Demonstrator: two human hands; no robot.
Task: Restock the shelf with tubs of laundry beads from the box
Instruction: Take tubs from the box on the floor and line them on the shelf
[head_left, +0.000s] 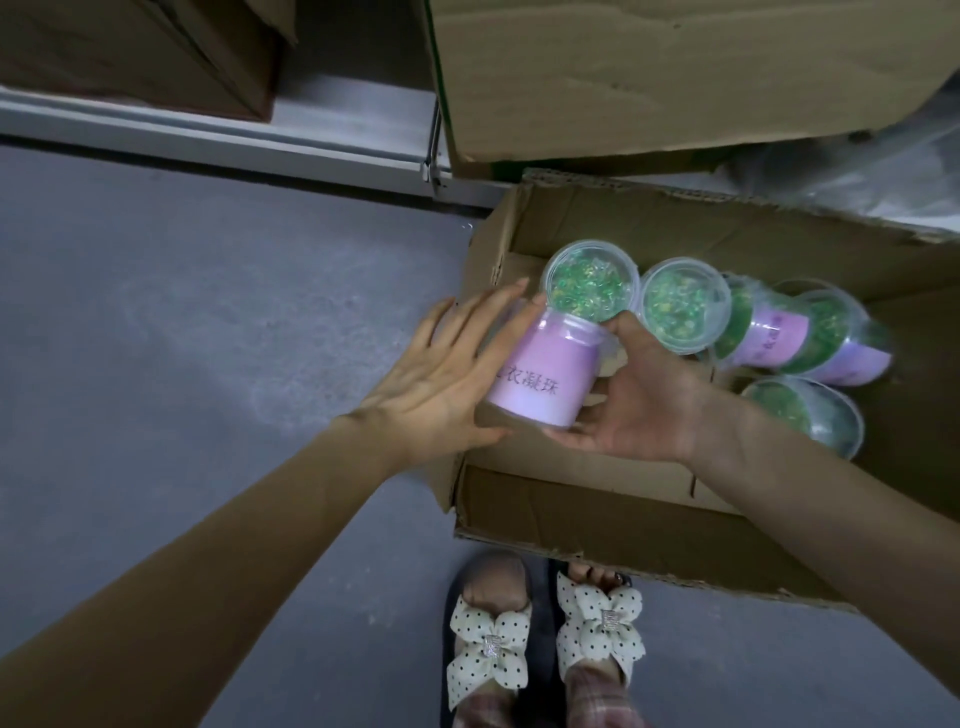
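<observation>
From the head camera, looking down: the right hand (639, 400) grips a tub of laundry beads (540, 379) at the middle of the frame, just over the left edge of the open cardboard box (597, 525). The thumb is up near the lid end and the fingers curl beneath the body. The tub is tilted, with its purple label facing up. The left hand (441, 374) is flat, its fingers straight and lying along the tub's left side, steadying it rather than holding it.

More tubs (678, 304) lie in the box towards the right of the frame, some upright with clear lids showing green beads, others tipped over. The shelf (208, 130) runs across the upper left, above the grey floor (156, 312).

The tub looks to be thin clear plastic, stiff enough but likely to flex under a hard squeeze, and fairly light. The label band should give a less slippery grip than the bare plastic. I'd take it round the body and not by the lid, which could pop off. Both hands round the sides seems the safe carry.
</observation>
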